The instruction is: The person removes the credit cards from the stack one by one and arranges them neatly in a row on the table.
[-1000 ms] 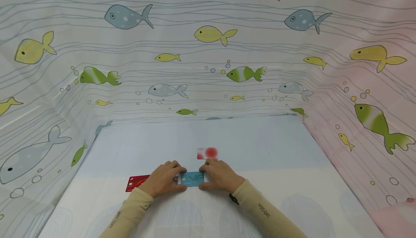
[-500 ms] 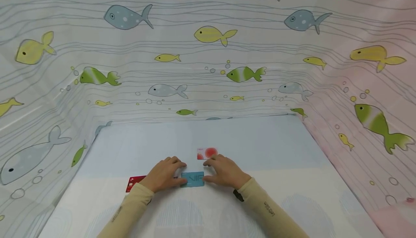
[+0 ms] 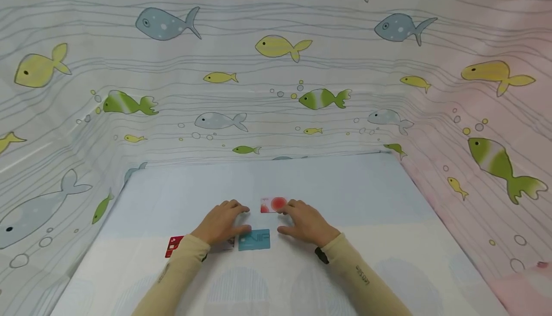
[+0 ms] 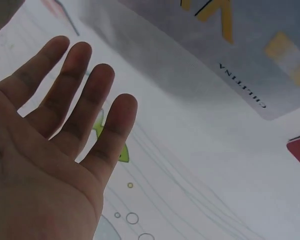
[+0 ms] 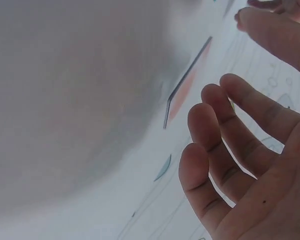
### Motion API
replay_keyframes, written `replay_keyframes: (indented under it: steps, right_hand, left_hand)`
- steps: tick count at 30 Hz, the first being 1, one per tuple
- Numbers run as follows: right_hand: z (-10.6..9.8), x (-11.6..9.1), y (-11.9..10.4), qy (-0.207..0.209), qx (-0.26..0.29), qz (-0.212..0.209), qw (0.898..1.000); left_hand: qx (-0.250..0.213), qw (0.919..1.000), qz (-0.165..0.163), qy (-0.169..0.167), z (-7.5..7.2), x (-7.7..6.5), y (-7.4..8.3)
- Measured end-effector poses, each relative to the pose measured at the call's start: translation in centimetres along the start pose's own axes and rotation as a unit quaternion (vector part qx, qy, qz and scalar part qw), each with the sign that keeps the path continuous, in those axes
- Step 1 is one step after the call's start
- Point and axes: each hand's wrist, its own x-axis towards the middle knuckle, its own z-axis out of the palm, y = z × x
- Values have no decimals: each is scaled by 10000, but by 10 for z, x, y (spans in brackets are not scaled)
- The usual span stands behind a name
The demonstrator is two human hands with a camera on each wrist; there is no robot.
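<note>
I read VIP on the blue card (image 3: 260, 240). My left wrist feed shows CHLITINA, upside down, on a greyish card (image 4: 250, 40) (whether the same one, I can't tell). The right sleeve (image 3: 367, 282) seems to say Let's Slim; the left sleeve's (image 3: 174, 277) lettering is too blurred for me.

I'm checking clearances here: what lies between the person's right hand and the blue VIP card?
The head view shows a narrow bare stretch of pale table surface between the right hand and the blue VIP card.

Blue VIP card (image 3: 256, 240) flat; red-circled card (image 3: 272, 204) flat beyond.
</note>
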Motion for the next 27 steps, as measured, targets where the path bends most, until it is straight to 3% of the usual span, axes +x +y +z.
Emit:
replay_keyframes:
  steps: [7,13,19,27]
  right_hand:
    - [-6,3,7,69,3,185,9998]
    - [-9,5,14,84,-62,446,9990]
    - [-10,6,20,108,-104,581,9982]
    - [-9,10,28,30,-38,728,9973]
  left_hand:
    - [48,9999,80,58,1,14,-3]
    - [219,9992,262,187,8,37,-5]
    - [255,9991,345,37,11,58,-2]
    - [104,9995,166,-238,14,70,2]
